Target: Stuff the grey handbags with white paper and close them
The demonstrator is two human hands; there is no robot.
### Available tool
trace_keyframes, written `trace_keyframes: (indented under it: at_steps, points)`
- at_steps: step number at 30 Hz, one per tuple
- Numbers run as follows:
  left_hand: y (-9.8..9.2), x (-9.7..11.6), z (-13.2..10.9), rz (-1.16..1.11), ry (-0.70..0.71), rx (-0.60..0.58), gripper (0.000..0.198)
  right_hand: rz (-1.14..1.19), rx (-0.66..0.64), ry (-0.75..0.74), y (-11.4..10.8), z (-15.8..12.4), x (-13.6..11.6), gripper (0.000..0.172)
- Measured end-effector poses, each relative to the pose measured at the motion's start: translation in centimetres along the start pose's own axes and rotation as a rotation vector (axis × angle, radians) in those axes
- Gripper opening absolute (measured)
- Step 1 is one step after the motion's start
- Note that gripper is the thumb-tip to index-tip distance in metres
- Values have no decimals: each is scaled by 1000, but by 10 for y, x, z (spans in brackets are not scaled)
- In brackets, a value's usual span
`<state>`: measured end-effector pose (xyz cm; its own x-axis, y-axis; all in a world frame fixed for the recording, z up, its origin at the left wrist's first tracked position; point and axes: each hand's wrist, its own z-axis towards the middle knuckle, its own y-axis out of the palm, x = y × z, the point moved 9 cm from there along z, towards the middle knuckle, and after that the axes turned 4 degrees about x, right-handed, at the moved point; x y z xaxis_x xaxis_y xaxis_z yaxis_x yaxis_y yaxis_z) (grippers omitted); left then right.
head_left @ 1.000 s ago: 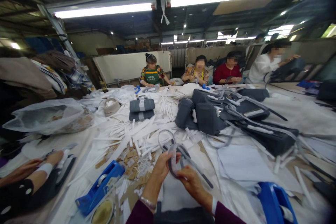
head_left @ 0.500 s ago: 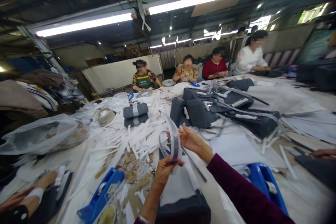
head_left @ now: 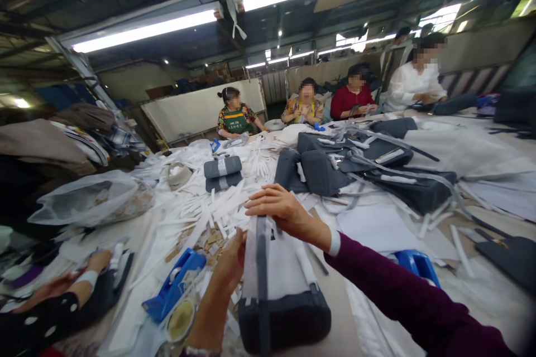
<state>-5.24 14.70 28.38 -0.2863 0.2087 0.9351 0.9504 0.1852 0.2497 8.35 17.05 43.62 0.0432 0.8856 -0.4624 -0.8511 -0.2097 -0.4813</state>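
Note:
A dark grey bag (head_left: 285,312) wrapped in white paper stands upright just in front of me, with a grey strap (head_left: 262,268) running down its front. My left hand (head_left: 228,268) presses against the bag's left side, fingers closed on its edge. My right hand (head_left: 280,212), in a maroon sleeve, lies over the top of the bag with fingers curled on the strap's upper end.
A blue tape dispenser (head_left: 173,287) and a tape roll (head_left: 181,321) sit left of the bag, another blue dispenser (head_left: 414,265) to the right. White paper strips (head_left: 218,206) and grey bags (head_left: 322,170) cover the table. A co-worker's hands (head_left: 62,284) work at left. Several people sit at the far end.
The strap loop that both hands held up in the air is now laid down the front of the wrapped bag. Both hands have come down onto the bag's top and side.

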Motion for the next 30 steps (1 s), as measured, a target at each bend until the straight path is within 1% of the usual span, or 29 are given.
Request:
trace_keyframes:
  at_steps: [2,3,4,5,6,7,9,10,11,12,13,14,15,16,17,18,19,20,21,23,25,26,28,29,30]
  points:
    - [18,-9,-24,-24,-172,-225,70,-163,-95,-138,13,-14,-5,34]
    - [28,-13,-38,-41,-243,-341,72,-219,-119,-178,18,-19,-4,35]
    - [36,-16,-50,-55,-282,-430,70,-258,-135,-207,22,-24,-2,35]
    - [41,-18,-59,-59,-285,-478,64,-281,-144,-229,25,-27,0,34]
    - [43,-19,-63,-48,-261,-480,57,-294,-147,-245,28,-30,1,34]
    - [43,-21,-66,-30,-238,-457,50,-300,-149,-254,30,-32,2,35]
    - [39,-27,-65,-6,-208,-371,38,-298,-137,-235,31,-35,4,41]
    - [36,-29,-63,-6,-191,-317,34,-288,-103,-194,29,-37,4,45]
    - [31,-30,-59,-12,-167,-257,33,-265,-43,-124,24,-41,6,47]
    - [25,-29,-56,-29,-130,-188,32,-223,49,-23,17,-46,8,47]
    - [18,-26,-52,-57,-82,-115,32,-155,151,105,10,-56,13,42]
    - [10,-23,-48,-93,-27,-38,32,-56,236,258,6,-70,19,34]
    - [1,-19,-45,-128,27,36,31,76,279,428,11,-89,27,26]
    - [-7,-17,-43,-158,76,101,30,233,265,608,24,-110,34,22]
    - [-14,-16,-42,-177,116,152,29,403,202,787,45,-133,39,26]
    - [-18,-16,-41,-185,145,190,28,571,116,950,69,-156,40,35]
    - [-21,-18,-42,-184,166,219,27,721,43,1086,92,-177,38,43]
    - [-22,-20,-42,-177,179,241,27,844,9,1192,109,-194,36,50]
    - [-21,-24,-43,-165,184,255,26,933,16,1270,120,-206,36,54]
    - [-14,-32,-47,-131,179,250,25,1026,111,1360,129,-215,44,55]
    - [-2,-38,-50,-85,162,206,23,1042,194,1394,125,-211,56,48]
    - [4,-41,-52,-69,149,182,22,1021,206,1399,121,-206,62,42]
    - [12,-45,-55,-69,118,162,24,913,164,1372,112,-193,71,28]
    - [14,-46,-55,-84,101,163,26,817,119,1329,107,-186,73,22]
    - [15,-47,-55,-104,85,169,30,693,72,1251,100,-177,74,18]
